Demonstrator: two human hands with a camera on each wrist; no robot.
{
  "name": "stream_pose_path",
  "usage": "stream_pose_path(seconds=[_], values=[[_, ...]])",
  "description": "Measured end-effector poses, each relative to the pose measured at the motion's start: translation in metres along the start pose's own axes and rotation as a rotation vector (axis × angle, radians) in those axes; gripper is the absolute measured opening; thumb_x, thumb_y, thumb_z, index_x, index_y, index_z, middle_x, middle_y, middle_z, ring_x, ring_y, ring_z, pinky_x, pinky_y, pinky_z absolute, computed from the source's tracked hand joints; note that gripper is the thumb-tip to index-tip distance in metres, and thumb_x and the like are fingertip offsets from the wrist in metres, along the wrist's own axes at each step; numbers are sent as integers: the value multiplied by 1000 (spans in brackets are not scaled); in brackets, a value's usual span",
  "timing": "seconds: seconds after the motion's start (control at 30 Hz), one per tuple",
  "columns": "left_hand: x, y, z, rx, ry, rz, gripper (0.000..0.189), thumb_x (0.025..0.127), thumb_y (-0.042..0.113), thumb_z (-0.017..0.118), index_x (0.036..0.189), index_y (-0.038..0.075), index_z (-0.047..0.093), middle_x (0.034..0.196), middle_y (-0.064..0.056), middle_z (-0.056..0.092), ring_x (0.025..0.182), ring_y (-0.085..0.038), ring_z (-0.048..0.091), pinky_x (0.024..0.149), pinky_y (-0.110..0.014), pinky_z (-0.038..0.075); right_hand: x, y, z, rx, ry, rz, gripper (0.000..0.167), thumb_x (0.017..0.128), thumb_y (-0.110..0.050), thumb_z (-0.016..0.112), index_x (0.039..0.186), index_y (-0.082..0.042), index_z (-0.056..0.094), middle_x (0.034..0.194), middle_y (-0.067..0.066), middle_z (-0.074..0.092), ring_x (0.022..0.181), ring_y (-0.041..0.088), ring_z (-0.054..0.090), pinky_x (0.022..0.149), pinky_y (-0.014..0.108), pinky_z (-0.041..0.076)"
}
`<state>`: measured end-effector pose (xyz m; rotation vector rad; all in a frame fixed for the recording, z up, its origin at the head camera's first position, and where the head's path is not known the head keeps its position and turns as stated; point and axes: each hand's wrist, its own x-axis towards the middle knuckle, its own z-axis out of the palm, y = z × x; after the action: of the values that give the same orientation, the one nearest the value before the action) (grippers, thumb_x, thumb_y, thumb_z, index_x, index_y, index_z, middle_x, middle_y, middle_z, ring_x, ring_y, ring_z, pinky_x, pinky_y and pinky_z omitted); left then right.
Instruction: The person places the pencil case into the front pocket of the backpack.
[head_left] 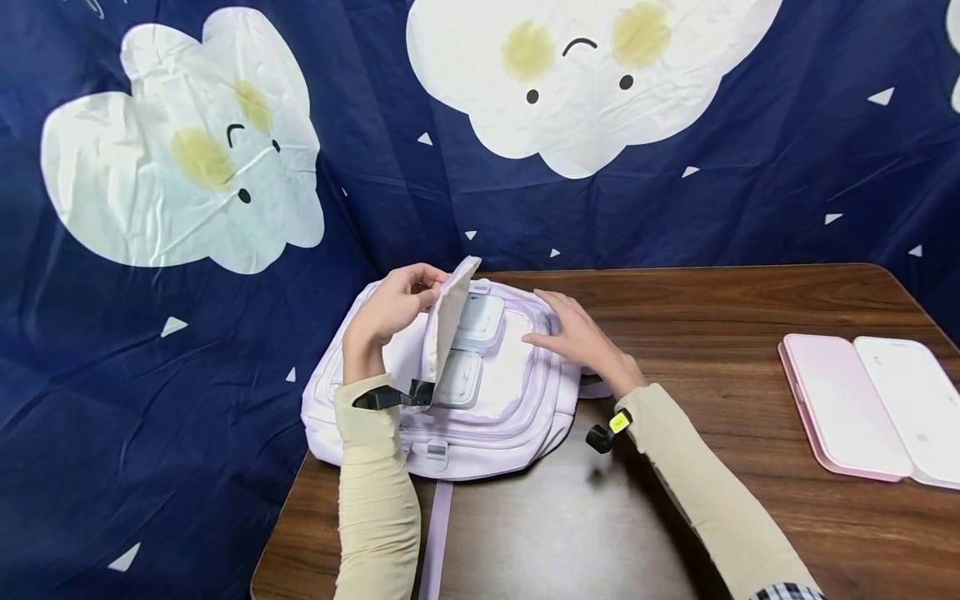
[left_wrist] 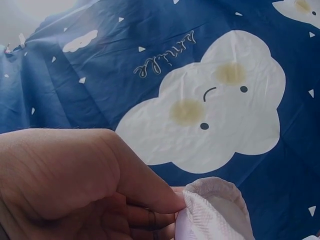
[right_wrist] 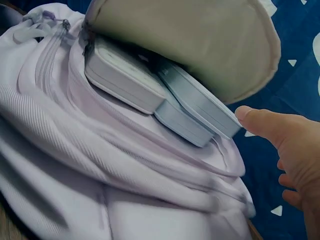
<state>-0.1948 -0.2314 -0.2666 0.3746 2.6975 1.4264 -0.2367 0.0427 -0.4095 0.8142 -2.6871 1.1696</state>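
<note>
A pale lilac backpack (head_left: 480, 458) lies on the table. My left hand (head_left: 393, 304) pinches the edge of its front pocket flap (head_left: 450, 321) between thumb and fingers and holds it raised; the left wrist view shows the thumb on the flap's cloth (left_wrist: 215, 215). Under the flap sit a whitish case (right_wrist: 122, 80) and pale blue cases (right_wrist: 200, 100), side by side in the pocket. My right hand (head_left: 573, 333) spreads over the backpack's right side, fingers relaxed and holding nothing. Its thumb (right_wrist: 250, 117) is right by the corner of a pale blue case in the right wrist view.
An unfolded pink and white case (head_left: 847, 408) lies on the right of the wooden table (head_left: 720, 333). A lilac strap (head_left: 437, 533) runs from the backpack toward the near edge. A dark blue cloth (head_left: 360, 100) with clouds hangs behind and at the left.
</note>
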Motion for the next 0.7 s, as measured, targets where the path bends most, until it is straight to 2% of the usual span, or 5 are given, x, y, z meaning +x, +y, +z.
stream_pose_path(seconds=[0.2, 0.7], values=[[0, 0, 1, -17, -4, -8, 24, 95, -2, 47, 115, -9, 58, 101, -16, 58, 76, -11, 52, 69, -22, 47, -15, 9, -17, -4, 24, 22, 83, 80, -42, 74, 147, -11, 36, 148, 13, 40, 137, 33, 33, 112, 50, 28], [-1, 0, 1, -11, -6, 3, 24, 95, -1, 48, 116, -8, 58, 102, -16, 60, 77, -10, 54, 71, -23, 48, -44, 29, -59, -23, 183, 34, 83, 77, -37, 78, 144, -7, 40, 144, 20, 42, 134, 37, 36, 107, 55, 31]])
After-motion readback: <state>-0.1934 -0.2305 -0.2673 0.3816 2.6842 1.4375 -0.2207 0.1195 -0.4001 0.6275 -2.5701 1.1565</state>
